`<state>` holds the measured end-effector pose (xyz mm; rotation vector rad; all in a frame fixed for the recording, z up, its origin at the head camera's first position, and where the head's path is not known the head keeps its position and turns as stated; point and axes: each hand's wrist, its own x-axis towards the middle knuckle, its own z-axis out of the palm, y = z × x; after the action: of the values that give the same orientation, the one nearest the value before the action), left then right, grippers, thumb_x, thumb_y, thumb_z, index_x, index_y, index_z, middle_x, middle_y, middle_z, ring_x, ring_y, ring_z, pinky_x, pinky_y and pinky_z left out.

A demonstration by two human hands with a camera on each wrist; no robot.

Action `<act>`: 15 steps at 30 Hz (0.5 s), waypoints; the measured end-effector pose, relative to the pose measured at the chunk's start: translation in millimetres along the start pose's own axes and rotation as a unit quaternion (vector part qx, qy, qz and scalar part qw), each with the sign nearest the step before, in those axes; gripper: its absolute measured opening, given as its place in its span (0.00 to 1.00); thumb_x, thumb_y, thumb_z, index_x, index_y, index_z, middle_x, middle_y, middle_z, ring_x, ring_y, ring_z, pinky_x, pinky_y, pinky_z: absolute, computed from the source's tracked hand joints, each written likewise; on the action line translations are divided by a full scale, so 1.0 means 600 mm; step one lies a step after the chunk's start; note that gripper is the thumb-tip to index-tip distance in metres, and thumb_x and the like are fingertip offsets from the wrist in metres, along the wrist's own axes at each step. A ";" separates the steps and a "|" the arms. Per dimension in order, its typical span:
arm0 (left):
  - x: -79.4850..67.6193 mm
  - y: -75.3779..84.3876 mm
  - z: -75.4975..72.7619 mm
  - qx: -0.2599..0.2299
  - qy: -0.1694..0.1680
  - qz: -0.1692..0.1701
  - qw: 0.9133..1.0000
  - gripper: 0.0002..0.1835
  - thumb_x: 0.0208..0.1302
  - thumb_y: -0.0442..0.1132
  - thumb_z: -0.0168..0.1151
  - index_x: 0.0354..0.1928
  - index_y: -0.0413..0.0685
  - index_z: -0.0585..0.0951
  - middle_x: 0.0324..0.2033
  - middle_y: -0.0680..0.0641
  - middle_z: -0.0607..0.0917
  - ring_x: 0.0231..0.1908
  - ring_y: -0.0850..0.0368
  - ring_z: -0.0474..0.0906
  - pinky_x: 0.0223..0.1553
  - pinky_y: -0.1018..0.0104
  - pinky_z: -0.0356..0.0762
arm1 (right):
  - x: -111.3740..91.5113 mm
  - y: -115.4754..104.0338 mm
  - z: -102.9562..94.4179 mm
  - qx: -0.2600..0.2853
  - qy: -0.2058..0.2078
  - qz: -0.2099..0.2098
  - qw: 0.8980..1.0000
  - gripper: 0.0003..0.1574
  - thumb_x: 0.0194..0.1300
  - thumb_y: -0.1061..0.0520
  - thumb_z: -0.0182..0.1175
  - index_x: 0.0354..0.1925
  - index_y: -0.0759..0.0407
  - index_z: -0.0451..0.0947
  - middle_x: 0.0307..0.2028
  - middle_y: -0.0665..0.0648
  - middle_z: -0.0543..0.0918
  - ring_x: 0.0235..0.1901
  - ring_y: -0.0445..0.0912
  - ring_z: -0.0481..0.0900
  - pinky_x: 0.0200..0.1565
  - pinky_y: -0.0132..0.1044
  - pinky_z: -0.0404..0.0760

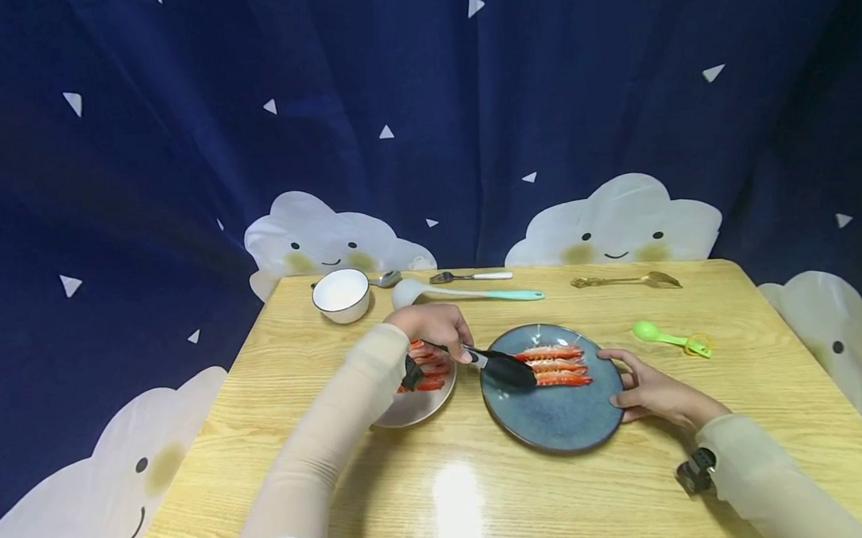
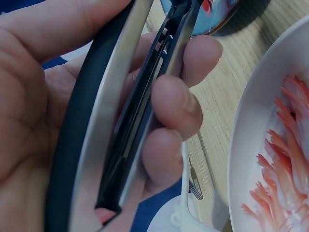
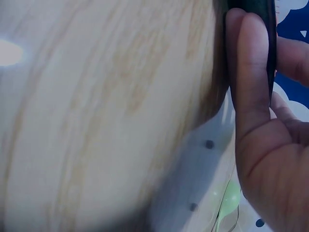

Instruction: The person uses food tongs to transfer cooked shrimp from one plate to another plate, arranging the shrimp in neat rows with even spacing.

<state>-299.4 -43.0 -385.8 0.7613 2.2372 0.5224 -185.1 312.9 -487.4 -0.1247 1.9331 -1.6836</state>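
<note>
My left hand [image 1: 439, 328] grips black and silver kitchen tongs [image 1: 509, 371], its fingers wrapped round the arms in the left wrist view. The tongs' black heads lie low over the blue plate [image 1: 553, 426], at the left ends of several red and white shrimp [image 1: 564, 366] set side by side. My right hand [image 1: 656, 391] pinches the blue plate's right rim between thumb and fingers. Beneath my left forearm, partly hidden, a pale plate [image 1: 412, 418] holds more shrimp [image 1: 431, 367]; their red tails show in the left wrist view.
Along the back of the wooden table [image 1: 440, 477] lie a white bowl [image 1: 344, 293], a metal spoon [image 1: 386, 280], a fork [image 1: 471, 277], a white ladle [image 1: 468, 292] with a mint handle end and a gold-coloured utensil [image 1: 628, 281]. A green spoon [image 1: 668, 336] lies beyond my right hand.
</note>
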 end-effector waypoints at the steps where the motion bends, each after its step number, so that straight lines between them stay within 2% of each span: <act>1: 0.000 -0.001 0.000 0.000 0.002 -0.002 1.000 0.16 0.44 0.47 0.67 0.40 0.57 0.82 0.39 0.59 0.80 0.43 0.63 0.73 0.43 0.67 0.70 | 0.000 0.000 0.000 0.000 0.000 0.000 1.000 0.51 0.54 0.69 0.55 0.65 0.52 0.36 0.47 0.70 0.66 0.35 0.55 0.76 0.32 0.50 0.76; 3: -0.001 -0.002 0.001 0.002 0.005 -0.001 1.000 0.16 0.44 0.46 0.67 0.39 0.57 0.82 0.38 0.59 0.80 0.41 0.64 0.74 0.41 0.67 0.70 | 0.001 -0.001 0.000 -0.001 0.000 0.002 1.000 0.51 0.53 0.69 0.56 0.65 0.52 0.36 0.46 0.69 0.67 0.35 0.55 0.76 0.32 0.50 0.76; 7: -0.003 -0.002 0.003 0.011 0.005 -0.001 1.000 0.11 0.45 0.45 0.67 0.34 0.58 0.83 0.29 0.58 0.81 0.26 0.63 0.72 0.29 0.69 0.69 | 0.003 0.000 0.000 -0.002 0.000 0.005 1.000 0.51 0.53 0.69 0.56 0.65 0.52 0.36 0.46 0.68 0.68 0.35 0.55 0.76 0.32 0.50 0.76; 10: -0.007 0.001 0.004 0.012 0.001 -0.007 1.000 0.08 0.47 0.45 0.66 0.33 0.57 0.83 0.23 0.52 0.81 0.17 0.58 0.67 0.22 0.66 0.66 | 0.003 0.000 0.000 -0.003 -0.002 0.005 1.000 0.51 0.54 0.69 0.56 0.65 0.52 0.37 0.47 0.69 0.67 0.35 0.55 0.76 0.32 0.50 0.76; 13: -0.010 0.004 0.005 0.019 0.003 -0.008 1.000 0.10 0.48 0.44 0.65 0.34 0.54 0.82 0.19 0.49 0.78 0.14 0.58 0.65 0.19 0.65 0.66 | 0.003 -0.002 0.001 -0.003 -0.002 0.005 1.000 0.50 0.54 0.69 0.55 0.65 0.52 0.37 0.47 0.69 0.66 0.35 0.55 0.76 0.32 0.51 0.75; 15: -0.011 0.006 0.003 0.028 0.009 -0.005 1.000 0.13 0.48 0.44 0.65 0.38 0.52 0.81 0.22 0.52 0.78 0.15 0.59 0.66 0.20 0.67 0.67 | 0.002 -0.002 0.001 -0.004 0.000 0.007 1.000 0.50 0.53 0.69 0.56 0.64 0.52 0.37 0.47 0.69 0.66 0.35 0.55 0.76 0.32 0.50 0.76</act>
<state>-292.9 -44.4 -381.9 0.7765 2.2802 0.4649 -186.3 311.6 -486.5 -0.1150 1.9360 -1.6679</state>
